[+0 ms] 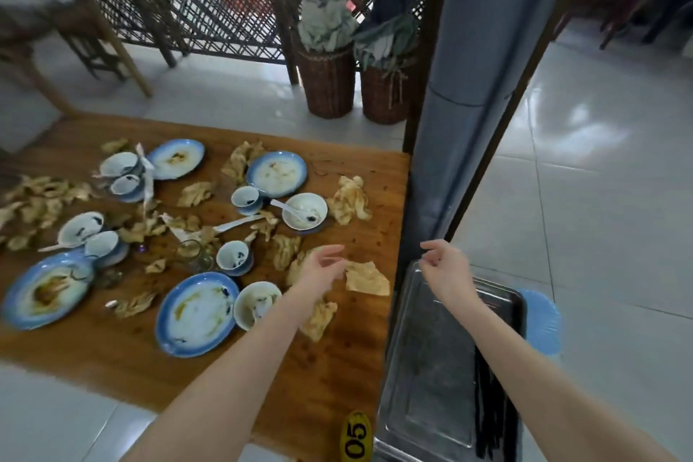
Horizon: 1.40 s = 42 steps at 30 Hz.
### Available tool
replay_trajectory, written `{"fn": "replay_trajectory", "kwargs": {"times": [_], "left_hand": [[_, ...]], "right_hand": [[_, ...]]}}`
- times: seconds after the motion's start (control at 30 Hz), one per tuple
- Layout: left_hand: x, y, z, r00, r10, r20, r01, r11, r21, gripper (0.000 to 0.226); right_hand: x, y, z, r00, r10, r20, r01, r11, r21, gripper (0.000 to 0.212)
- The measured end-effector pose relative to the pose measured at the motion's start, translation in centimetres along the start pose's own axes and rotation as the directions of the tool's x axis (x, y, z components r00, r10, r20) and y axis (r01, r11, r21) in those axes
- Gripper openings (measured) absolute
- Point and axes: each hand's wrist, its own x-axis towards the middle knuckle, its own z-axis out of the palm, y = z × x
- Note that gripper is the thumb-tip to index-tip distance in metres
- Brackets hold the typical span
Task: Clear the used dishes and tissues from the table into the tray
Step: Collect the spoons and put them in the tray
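Observation:
A wooden table (112, 356) carries several blue-rimmed plates, one of them (195, 313) near my left arm, with small bowls (304, 211), cups (234, 256), white spoons and many crumpled used tissues. My left hand (321, 268) hovers over the table's right end with relaxed fingers, just beside a flat tissue (365, 278); whether it touches the tissue is unclear. My right hand (444, 264) hangs loosely curled and empty above the far end of the metal tray (423, 368). Dark chopsticks (489, 409) lie in the tray.
The tray sits on a blue stool (542, 323) to the right of the table. A grey pillar (472, 86) rises just behind the tray. Two wicker baskets (330, 86) stand by a lattice screen. A yellow tag marked 05 (355, 435) lies at the table's near edge.

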Motion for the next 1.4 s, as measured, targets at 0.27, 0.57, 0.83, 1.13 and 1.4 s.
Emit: {"fn": "replay_trajectory", "kwargs": {"times": [0.27, 0.57, 0.83, 1.13, 1.4], "left_hand": [[0.4, -1.3, -12.6, 0.983, 0.07, -0.17, -0.08, 0.995, -0.052, 0.027], [1.5, -4.5, -21.8, 0.983, 0.004, -0.182, -0.017, 0.997, -0.069, 0.029], [0.9, -7.2, -25.8, 0.984, -0.033, -0.173, 0.016, 0.995, -0.094, 0.03], [-2.4, -9.7, -27.1, 0.975, -0.047, -0.219, 0.026, 0.995, -0.095, 0.03], [-5.7, -12.7, -29.4, 0.954, -0.086, -0.288, 0.048, 0.99, -0.136, 0.026]], "right_hand": [[1.3, -8.6, 8.1, 0.986, -0.124, 0.11, 0.133, 0.988, -0.081, 0.028], [-2.7, -11.0, 18.4, 0.968, -0.013, 0.25, 0.056, 0.985, -0.164, 0.024], [-8.8, -9.6, 23.0, 0.952, 0.131, 0.278, -0.011, 0.918, -0.396, 0.016], [-11.8, -11.0, 24.3, 0.888, 0.268, 0.374, -0.204, 0.958, -0.203, 0.026], [-13.3, -11.6, 25.4, 0.903, 0.3, 0.308, -0.318, 0.948, 0.009, 0.027]]}}
